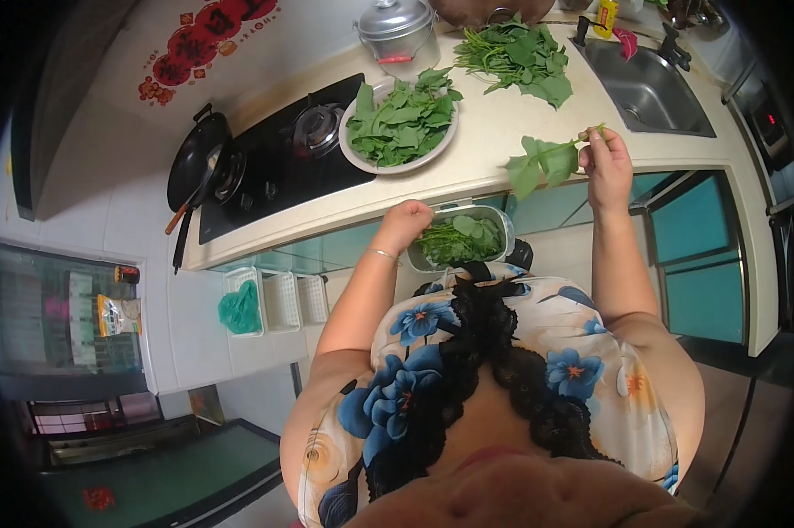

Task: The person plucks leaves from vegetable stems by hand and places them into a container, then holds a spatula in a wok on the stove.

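Right hand (606,165): fingers pinching a green leafy stem (557,164);
Left hand (404,224): fingers curled together near a pale plastic bin (496,216)

black wok (188,165) on cooktop (278,189) | lidded metal pot (397,31) | steel sink (650,86) | teal bag (239,308) in white rack (283,302)

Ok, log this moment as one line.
right hand: holds leafy stem | left hand: curled, near bin of greens | bowl: heaped with leaves
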`<state>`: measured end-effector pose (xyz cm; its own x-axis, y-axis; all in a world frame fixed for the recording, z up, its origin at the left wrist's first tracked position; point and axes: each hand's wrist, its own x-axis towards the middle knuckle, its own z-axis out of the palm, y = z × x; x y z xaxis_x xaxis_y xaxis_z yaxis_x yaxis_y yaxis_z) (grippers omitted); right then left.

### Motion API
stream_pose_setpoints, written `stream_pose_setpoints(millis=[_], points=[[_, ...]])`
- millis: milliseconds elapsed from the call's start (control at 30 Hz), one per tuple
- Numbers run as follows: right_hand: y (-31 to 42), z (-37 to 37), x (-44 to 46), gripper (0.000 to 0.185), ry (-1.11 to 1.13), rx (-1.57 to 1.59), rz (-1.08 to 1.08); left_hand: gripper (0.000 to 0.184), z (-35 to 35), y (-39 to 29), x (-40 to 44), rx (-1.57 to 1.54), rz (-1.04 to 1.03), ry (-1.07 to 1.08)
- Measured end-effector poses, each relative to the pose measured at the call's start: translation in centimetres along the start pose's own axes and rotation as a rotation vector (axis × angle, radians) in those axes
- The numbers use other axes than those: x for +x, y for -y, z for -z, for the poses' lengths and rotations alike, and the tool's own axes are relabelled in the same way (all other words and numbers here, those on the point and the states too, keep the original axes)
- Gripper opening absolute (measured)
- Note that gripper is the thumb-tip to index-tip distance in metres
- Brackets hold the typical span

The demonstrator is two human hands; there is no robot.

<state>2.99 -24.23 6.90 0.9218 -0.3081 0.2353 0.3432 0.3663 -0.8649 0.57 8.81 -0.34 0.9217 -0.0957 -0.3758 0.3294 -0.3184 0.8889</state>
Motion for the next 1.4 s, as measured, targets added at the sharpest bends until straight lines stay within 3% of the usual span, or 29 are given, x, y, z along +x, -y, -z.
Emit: stream_pose_setpoints(millis=[167,500,567,600,667,700,800,867,900,967,1067,1100,1167,1300,1400], points=[[0.0,-0.3,-1.6,0.013,0.08,-0.155,-0.08,0.009,-1.4,1.8,1.3,0.072,0.123,0.065],[-0.8,0.1,-3.5,0.012,0.158,-0.295,-0.134,0.014,-2.3,3.5,2.3,0.286,-0.022,0.057],[-1.0,0.1,-3.7,0.012,0.171,-0.3,-0.131,0.016,-2.6,4.0,2.6,-0.019,-0.003,0.085],[-1.1,0.1,-3.7,0.012,0.189,-0.325,-0.15,0.016,-2.3,3.6,2.3,-0.02,-0.004,0.085],[-1.6,0.0,-3.9,0.012,0.208,-0.35,-0.167,0.022,-1.7,1.6,0.9,-0.664,0.212,0.317],[-2.0,-0.2,-4.1,0.012,0.23,-0.351,-0.188,0.022,-1.9,0.9,0.5,-0.663,0.209,0.319],[-2.7,-1.3,-5.0,0.013,0.297,-0.372,-0.256,0.026,-2.9,-0.6,-0.2,-0.593,0.114,0.289],[-3.4,-2.4,-5.6,0.015,0.405,-0.445,-0.301,0.028,-3.9,-1.5,-0.5,-0.385,-0.232,0.264],[-3.9,-3.1,-5.8,0.015,0.41,-0.447,-0.303,0.028,-4.6,-2.8,-1.2,-0.389,-0.231,0.259],[-4.9,-4.2,-6.2,0.019,0.516,-0.391,-0.246,0.025,-5.6,-5.3,-2.8,-0.368,-0.428,0.301],[-5.4,-5.1,-6.2,0.022,0.618,-0.542,-0.093,0.022,-5.6,-4.9,-2.0,-0.365,-0.306,0.453],[-5.2,-5.2,-6.2,0.022,0.618,-0.54,-0.092,0.022,-5.5,-4.8,-2.1,-0.363,-0.306,0.452],[-4.8,-5.3,-6.1,0.021,0.684,-0.546,0.002,0.018,-5.2,-4.8,-2.3,-0.605,-0.103,0.366],[-4.9,-5.0,-5.8,0.022,0.724,-0.542,-0.012,0.017,-4.1,-5.9,-3.4,-0.696,-0.117,0.396],[-4.5,-5.9,-6.3,0.019,0.681,-0.368,-0.125,0.015,-4.6,-6.6,-3.7,-0.507,-0.066,0.21]])
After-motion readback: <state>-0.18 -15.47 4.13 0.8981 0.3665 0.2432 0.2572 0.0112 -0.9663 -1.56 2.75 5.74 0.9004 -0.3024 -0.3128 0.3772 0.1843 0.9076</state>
